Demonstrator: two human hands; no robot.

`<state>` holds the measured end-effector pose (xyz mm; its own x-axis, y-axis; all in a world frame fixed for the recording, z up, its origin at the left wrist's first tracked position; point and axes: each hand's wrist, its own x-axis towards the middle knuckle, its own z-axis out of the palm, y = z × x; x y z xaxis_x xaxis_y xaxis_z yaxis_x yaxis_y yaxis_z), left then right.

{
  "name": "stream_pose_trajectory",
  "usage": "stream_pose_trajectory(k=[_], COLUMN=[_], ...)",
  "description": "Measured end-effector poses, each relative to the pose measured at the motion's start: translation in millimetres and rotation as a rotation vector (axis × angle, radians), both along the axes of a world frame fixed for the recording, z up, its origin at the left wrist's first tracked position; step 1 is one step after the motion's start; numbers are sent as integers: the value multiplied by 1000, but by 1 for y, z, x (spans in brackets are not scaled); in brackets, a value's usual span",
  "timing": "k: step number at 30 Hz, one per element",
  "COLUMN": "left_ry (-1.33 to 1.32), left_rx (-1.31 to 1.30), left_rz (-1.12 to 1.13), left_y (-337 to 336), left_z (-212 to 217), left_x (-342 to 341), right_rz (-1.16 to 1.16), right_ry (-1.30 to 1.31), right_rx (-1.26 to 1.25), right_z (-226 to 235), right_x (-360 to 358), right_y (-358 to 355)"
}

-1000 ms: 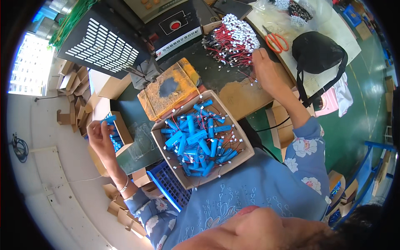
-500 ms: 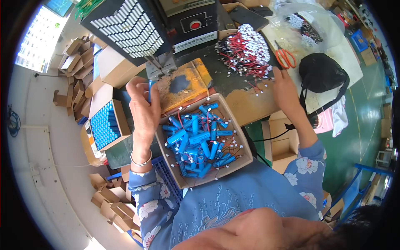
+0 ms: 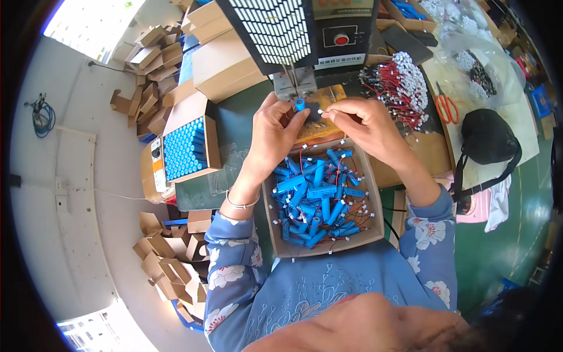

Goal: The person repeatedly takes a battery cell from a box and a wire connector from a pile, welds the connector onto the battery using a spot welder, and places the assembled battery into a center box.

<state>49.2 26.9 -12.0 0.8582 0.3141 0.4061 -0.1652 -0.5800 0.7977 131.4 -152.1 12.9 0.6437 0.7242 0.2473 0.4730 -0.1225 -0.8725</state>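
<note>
Wrapped snugly, with the left hand [image 3: 272, 136], around one blue battery [image 3: 300, 104] close by the metal prongs [image 3: 291, 75] of the machine [image 3: 325, 38]; just right of that, pinched between thumb and forefinger of the right hand [image 3: 373, 130], a white plug [image 3: 320, 111], too small to tell whether joined. Just bodyward of both grips, in a carton [image 3: 305, 251], many wired batteries [image 3: 321, 192], apparently finished, against one seemingly under way in the left grip. Beyond the right grip, a heap of loose leads [image 3: 399, 85], and well left of the left grip, on the counter [image 3: 240, 120], a box [image 3: 212, 138] of plain batteries [image 3: 185, 154], both seemingly left to do.
</note>
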Motion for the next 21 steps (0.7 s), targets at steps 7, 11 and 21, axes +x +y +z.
stream_pose_trajectory(k=[7,11,21], left_ry=[-21,-107,-63], left_rx=[191,163,53], left_rz=[-28,-25,-14], left_y=[3,3,1], left_z=[0,-3,0], left_x=[3,4,7], right_rz=[44,80,58], right_ry=[104,223,194], right_rx=[153,42,94], right_z=[-23,-15,-15], right_x=[18,18,20], right_y=[34,42,47])
